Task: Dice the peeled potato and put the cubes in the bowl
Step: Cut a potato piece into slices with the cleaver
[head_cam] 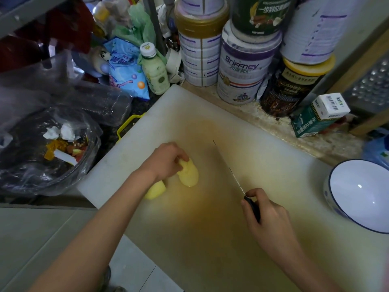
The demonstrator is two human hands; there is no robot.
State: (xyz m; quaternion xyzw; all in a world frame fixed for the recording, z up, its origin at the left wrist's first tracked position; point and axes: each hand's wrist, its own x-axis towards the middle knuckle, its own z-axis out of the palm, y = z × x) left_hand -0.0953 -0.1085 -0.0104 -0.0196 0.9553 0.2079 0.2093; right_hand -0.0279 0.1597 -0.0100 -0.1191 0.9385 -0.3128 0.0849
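Two pale yellow peeled potato halves lie on the white cutting board (210, 114). My left hand (166, 161) grips the far end of one potato half (189, 175). The other potato half (155, 189) sits partly under my left wrist. My right hand (267, 218) holds a knife (229, 169) by its black handle, blade edge-on and pointing away from me, to the right of the potato and apart from it. A white bowl (362, 199) with a blue rim stands empty at the board's right edge.
A bin lined with a plastic bag (46, 157) holding food scraps sits left of the board. Several large tins (242, 66), a small bottle (154, 70), a blue packet and a green box (315, 116) crowd the back. Tiled floor shows below the board's near-left edge.
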